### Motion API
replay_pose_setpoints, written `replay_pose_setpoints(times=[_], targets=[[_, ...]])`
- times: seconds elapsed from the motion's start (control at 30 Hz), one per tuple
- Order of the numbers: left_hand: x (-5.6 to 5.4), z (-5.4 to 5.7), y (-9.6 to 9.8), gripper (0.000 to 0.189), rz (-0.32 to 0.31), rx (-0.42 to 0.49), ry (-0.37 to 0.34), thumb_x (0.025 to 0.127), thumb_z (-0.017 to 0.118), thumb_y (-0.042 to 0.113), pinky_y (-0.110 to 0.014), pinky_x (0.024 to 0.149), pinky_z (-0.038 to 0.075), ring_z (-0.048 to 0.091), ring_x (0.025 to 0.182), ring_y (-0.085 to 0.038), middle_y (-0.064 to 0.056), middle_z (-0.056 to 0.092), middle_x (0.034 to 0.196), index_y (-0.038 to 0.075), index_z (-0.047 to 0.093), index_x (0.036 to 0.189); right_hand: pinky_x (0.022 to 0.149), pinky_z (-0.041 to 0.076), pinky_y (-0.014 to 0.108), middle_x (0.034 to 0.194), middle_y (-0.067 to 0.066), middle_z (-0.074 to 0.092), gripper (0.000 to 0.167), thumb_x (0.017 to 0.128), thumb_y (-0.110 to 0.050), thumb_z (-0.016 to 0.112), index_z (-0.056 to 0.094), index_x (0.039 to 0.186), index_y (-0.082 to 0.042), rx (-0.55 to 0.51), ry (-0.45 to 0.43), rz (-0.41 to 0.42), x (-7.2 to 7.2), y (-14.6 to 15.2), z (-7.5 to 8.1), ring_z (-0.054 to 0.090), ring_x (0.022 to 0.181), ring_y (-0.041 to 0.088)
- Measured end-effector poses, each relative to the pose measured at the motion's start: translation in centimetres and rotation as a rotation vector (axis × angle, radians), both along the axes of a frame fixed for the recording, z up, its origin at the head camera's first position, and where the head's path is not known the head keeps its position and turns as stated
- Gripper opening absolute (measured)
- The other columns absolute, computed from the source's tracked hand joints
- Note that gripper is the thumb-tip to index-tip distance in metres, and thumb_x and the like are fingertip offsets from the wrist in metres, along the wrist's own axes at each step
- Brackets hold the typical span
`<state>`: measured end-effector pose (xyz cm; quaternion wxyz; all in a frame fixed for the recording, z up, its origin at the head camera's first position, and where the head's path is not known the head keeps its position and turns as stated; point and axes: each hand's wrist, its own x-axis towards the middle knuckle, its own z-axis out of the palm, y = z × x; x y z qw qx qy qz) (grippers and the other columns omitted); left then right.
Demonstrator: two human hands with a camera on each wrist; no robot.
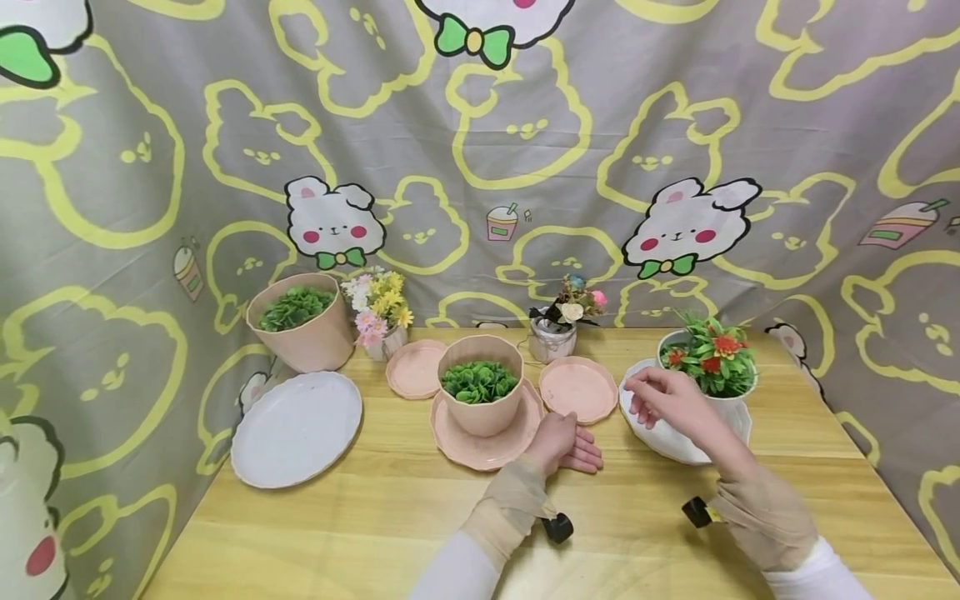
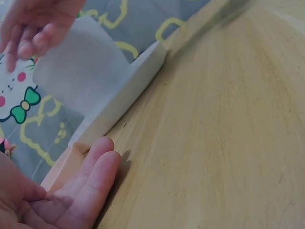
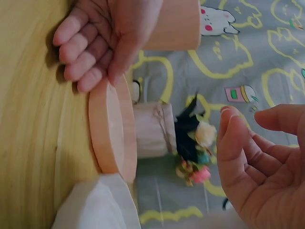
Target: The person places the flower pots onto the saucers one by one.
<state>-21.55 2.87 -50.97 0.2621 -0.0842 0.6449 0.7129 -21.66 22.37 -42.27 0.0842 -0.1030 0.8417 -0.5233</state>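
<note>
My left hand (image 1: 564, 442) is palm up with straight fingers, low over the table beside a large pink saucer (image 1: 461, 450). On that saucer stands a pink pot (image 1: 483, 419) with a green plant (image 1: 480, 382). A small pink saucer (image 1: 577, 390) lies just beyond this hand; in the right wrist view the thumb overlaps its rim. My right hand (image 1: 670, 404) hovers over a white saucer (image 1: 678, 448), fingers loosely bent, nothing between thumb and fingertips (image 3: 232, 119). Behind it, a white pot (image 1: 733, 406) with red flowers (image 1: 712, 354) stands on the white saucer.
At the left lie a white plate (image 1: 296, 429) and a larger pink pot (image 1: 311, 340) with greenery. Along the back are two small flower pots, one yellow and pink (image 1: 384, 308), one darker (image 1: 553, 340), and another small pink saucer (image 1: 415, 369). Patterned cloth (image 1: 420, 225) encloses the table.
</note>
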Motion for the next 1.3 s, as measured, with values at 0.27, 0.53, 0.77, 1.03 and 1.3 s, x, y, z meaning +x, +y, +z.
replay_pose_setpoints(times=[0.27, 0.53, 0.77, 1.03, 1.3], targets=[[0.1, -0.1, 0.1, 0.051, 0.007, -0.009, 0.004, 0.107, 0.027, 0.027, -0.048, 0.068, 0.062, 0.072, 0.082, -0.044, -0.032, 0.070, 0.086, -0.009, 0.061, 0.095, 0.056, 0.058, 0.032, 0.071, 0.006, 0.063, 0.032, 0.102, -0.020, 0.050, 0.058, 0.108, 0.011, -0.072, -0.038, 0.033, -3.7, -2.6, -0.3, 0.062, 0.058, 0.014], [0.0, -0.3, -0.2, 0.051, -0.001, -0.011, 0.004, 0.107, 0.028, 0.027, -0.048, 0.068, 0.062, 0.072, 0.081, -0.043, -0.031, 0.071, 0.086, -0.009, 0.061, 0.095, 0.064, 0.061, 0.033, 0.071, 0.005, 0.064, 0.033, 0.100, -0.018, 0.049, 0.057, 0.108, 0.013, -0.046, -0.115, -0.082, -8.9, -5.2, -1.5, 0.063, 0.059, 0.009], [-0.1, -0.3, 0.0, 0.051, -0.003, -0.003, 0.004, 0.107, 0.028, 0.027, -0.047, 0.068, 0.062, 0.072, 0.081, -0.044, -0.031, 0.071, 0.086, -0.010, 0.061, 0.096, 0.064, 0.061, 0.032, 0.067, 0.005, 0.063, 0.030, 0.097, -0.017, 0.047, 0.059, 0.100, 0.010, -0.043, -0.200, -0.099, -12.0, -6.7, -2.6, 0.062, 0.055, 0.011], [0.0, -0.3, 0.0, 0.052, -0.011, 0.015, 0.018, 0.107, 0.027, 0.025, -0.050, 0.069, 0.061, 0.071, 0.084, -0.047, -0.035, 0.069, 0.091, -0.013, 0.062, 0.099, 0.054, 0.056, 0.026, 0.062, 0.004, 0.060, 0.030, 0.099, -0.015, 0.039, 0.058, 0.092, 0.007, -0.106, -0.230, -0.144, -13.6, -7.7, -3.2, 0.057, 0.050, 0.011], [-0.1, -0.2, -0.1, 0.052, -0.008, 0.013, 0.015, 0.107, 0.027, 0.025, -0.049, 0.069, 0.061, 0.071, 0.083, -0.046, -0.035, 0.069, 0.089, -0.012, 0.062, 0.097, 0.050, 0.056, 0.025, 0.055, 0.001, 0.059, 0.031, 0.099, -0.018, 0.041, 0.059, 0.084, 0.003, -0.061, -0.242, -0.210, -14.4, -8.2, -3.2, 0.057, 0.045, 0.010]])
